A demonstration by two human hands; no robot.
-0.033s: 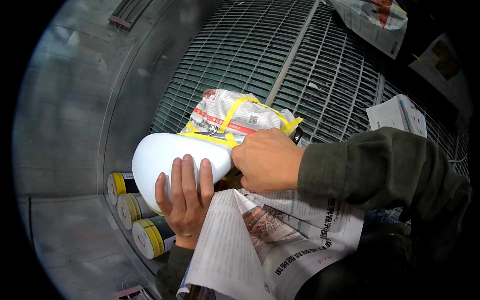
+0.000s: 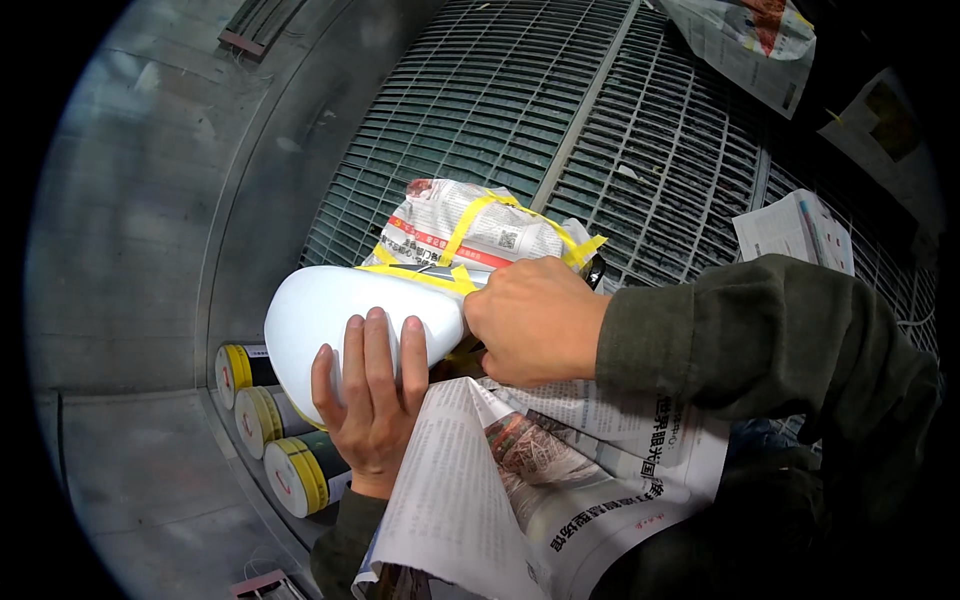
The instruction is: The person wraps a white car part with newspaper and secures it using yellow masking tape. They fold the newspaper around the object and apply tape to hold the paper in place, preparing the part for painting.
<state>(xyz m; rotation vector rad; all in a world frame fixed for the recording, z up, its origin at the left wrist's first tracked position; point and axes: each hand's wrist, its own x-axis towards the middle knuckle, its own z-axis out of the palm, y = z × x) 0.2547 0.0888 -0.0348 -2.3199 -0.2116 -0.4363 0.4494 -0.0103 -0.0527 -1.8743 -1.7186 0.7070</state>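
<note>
A smooth white rounded shell [image 2: 325, 320], shaped like a car wing mirror cover, is in front of me. My left hand [image 2: 378, 410] grips its near side, fingers laid over the surface and thumb hidden. Curled into a fist, my right hand [image 2: 537, 320] presses against the shell's right end beside yellow tape [image 2: 462, 280]; what its fingers pinch is hidden. Behind the shell, a newspaper-wrapped bundle [image 2: 475, 225] is bound with more yellow tape. A large loose newspaper sheet [image 2: 590, 490] spreads below both hands, toward me.
Several cans with yellow bands [image 2: 300, 475] stand at the left by a grey wall [image 2: 130, 300]. Slatted metal grating [image 2: 440, 110] covers the floor beyond. Folded newspaper [image 2: 785, 235] lies at the right, and another newspaper sheet [image 2: 745, 55] hangs at the top right.
</note>
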